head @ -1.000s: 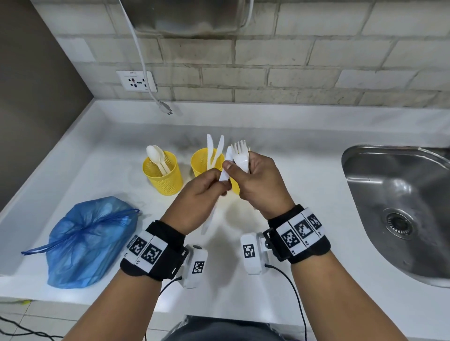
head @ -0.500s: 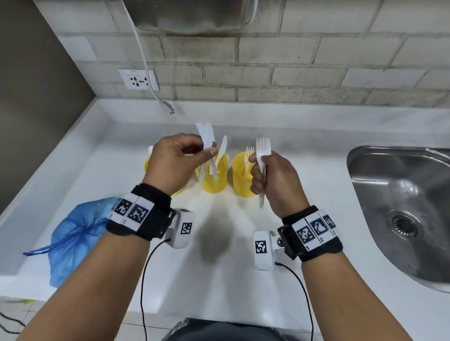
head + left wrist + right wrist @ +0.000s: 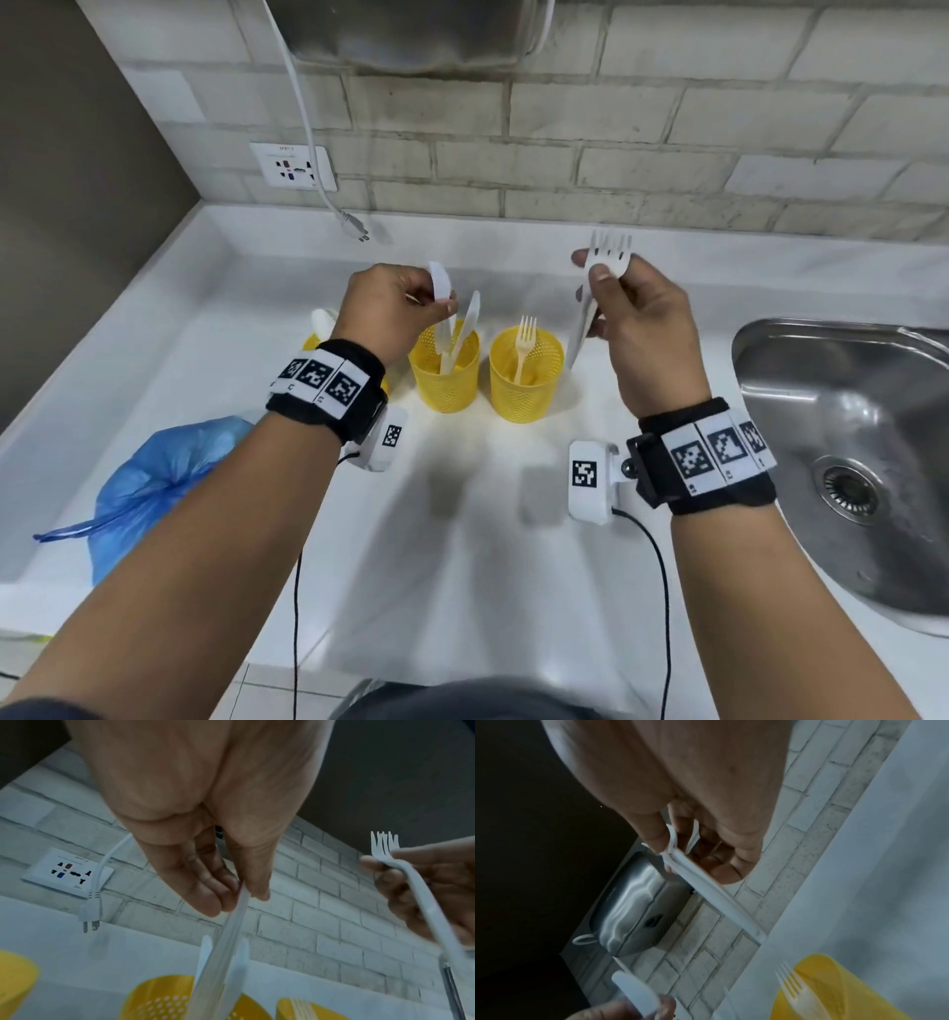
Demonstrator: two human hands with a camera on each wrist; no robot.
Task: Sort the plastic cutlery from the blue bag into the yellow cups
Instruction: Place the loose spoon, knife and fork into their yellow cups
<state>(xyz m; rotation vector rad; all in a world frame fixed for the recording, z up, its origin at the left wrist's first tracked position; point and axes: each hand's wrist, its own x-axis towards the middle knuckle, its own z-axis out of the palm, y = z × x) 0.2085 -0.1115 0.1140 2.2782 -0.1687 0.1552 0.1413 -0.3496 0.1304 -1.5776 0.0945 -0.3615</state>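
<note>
Three yellow mesh cups stand in a row on the white counter. My left hand (image 3: 442,303) pinches a white plastic knife (image 3: 439,282) near its blade; the handle reaches down into the middle cup (image 3: 444,383), between two knives standing there (image 3: 470,318). The left wrist view shows my fingertips (image 3: 218,906) on the knife (image 3: 226,953). My right hand (image 3: 595,275) grips two stacked white forks (image 3: 610,254) upright, up and to the right of the right cup (image 3: 526,395), which holds one fork (image 3: 525,344). My left wrist hides most of the left cup (image 3: 309,342). The blue bag (image 3: 154,488) lies at the counter's left front.
A steel sink (image 3: 847,411) is set into the counter on the right. On the brick wall are a socket (image 3: 292,167) and a steel dispenser (image 3: 411,31), with a loose white plug (image 3: 354,226) hanging above the counter's back edge.
My left hand drew a knife out of the bundle in my right hand and carried it left over the middle cup. My right hand moved right and up with the forks.
</note>
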